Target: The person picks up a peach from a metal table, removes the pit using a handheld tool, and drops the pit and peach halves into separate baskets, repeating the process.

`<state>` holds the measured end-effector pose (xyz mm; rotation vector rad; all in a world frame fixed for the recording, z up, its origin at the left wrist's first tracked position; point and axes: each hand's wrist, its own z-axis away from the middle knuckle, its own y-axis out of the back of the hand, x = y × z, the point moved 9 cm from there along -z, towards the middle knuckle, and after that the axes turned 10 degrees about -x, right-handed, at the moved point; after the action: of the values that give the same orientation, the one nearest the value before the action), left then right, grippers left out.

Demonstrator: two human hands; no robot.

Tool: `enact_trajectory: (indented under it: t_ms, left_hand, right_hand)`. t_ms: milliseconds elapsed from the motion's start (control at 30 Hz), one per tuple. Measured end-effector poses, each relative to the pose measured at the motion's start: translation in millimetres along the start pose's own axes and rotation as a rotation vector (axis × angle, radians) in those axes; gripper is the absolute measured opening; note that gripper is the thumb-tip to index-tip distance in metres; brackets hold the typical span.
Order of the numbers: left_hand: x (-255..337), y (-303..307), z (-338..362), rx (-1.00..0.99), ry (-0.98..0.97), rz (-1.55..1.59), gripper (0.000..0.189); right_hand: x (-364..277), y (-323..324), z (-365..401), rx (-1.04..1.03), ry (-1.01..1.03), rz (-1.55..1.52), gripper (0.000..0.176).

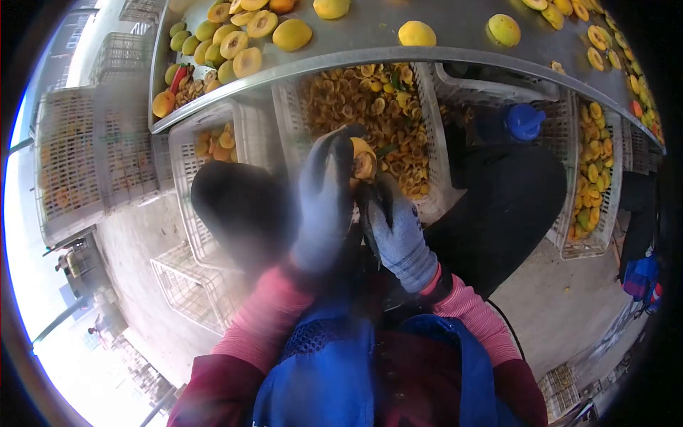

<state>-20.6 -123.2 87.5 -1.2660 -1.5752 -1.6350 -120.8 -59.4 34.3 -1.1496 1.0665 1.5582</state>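
Grey-blue and gloved, the left hand (320, 196) points toward the far side, fingers and thumb closed round a halved yellow fruit (363, 164) above the white crate (288, 117). From the right, the right hand (398, 231) slants in, its fingertips by the fruit's near edge; whether they pinch, I can't tell. Pink sleeves (269, 302) angle inward.

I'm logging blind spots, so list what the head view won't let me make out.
Head view:
Held fruit: partly hidden by left hand and right hand.
Left hand's details: blurred by haze.
Metal table's far side: cut off by top edge.
Stacked crates at left: contents blurred behind lattice walls.
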Motion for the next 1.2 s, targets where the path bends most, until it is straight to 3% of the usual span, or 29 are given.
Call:
enact_trajectory:
  t_ms: [133,267,367,467,600,667,733,867,933,1067,1133,1200]
  left_hand:
    - [4,-7,11,-0.008,-0.187,-0.282,0.045]
    - [0,-9,17,-0.064,-0.151,-0.352,0.060]
    - [-10,-9,14,-0.136,-0.064,-0.293,0.049]
    - [-18,-4,9,-0.203,0.178,-0.022,0.031]
    - [-42,-12,9,-0.359,0.230,-0.116,0.036]
    - [-32,-13,8,-0.316,0.110,-0.290,0.046]
    - [-5,-16,18,-0.101,-0.178,-0.503,0.043]
    - [-14,-14,18,-0.012,-0.025,-0.208,0.056]
    - [-7,-9,16,0.048,-0.054,-0.215,0.047]
    - [-23,-3,14,0.136,0.206,0.282,0.024]
    - [-20,-4,13,0.101,0.195,0.271,0.023]
    - [-19,-7,10,0.031,0.200,0.278,0.025]
  right_hand:
    - [-1,-4,1,-0.003,0.013,-0.024,0.035]
    - [8,-9,0,-0.088,-0.049,-0.046,0.034]
    - [-1,-6,-3,-0.137,-0.060,-0.134,0.032]
    - [17,-13,0,-0.170,-0.091,-0.129,0.032]
    - [27,-18,-1,-0.271,-0.103,-0.114,0.036]
    - [25,-16,-1,-0.239,-0.118,-0.254,0.037]
    - [19,-17,2,-0.152,-0.174,-0.471,0.037]
    - [-2,-4,6,0.118,0.057,-0.149,0.028]
    - [-6,-3,4,0.143,0.074,-0.115,0.029]
    - [3,-10,5,0.095,0.016,-0.146,0.031]
    - [3,-12,6,0.026,0.026,-0.184,0.032]
    - [15,-17,6,-0.077,-0.123,-0.366,0.032]
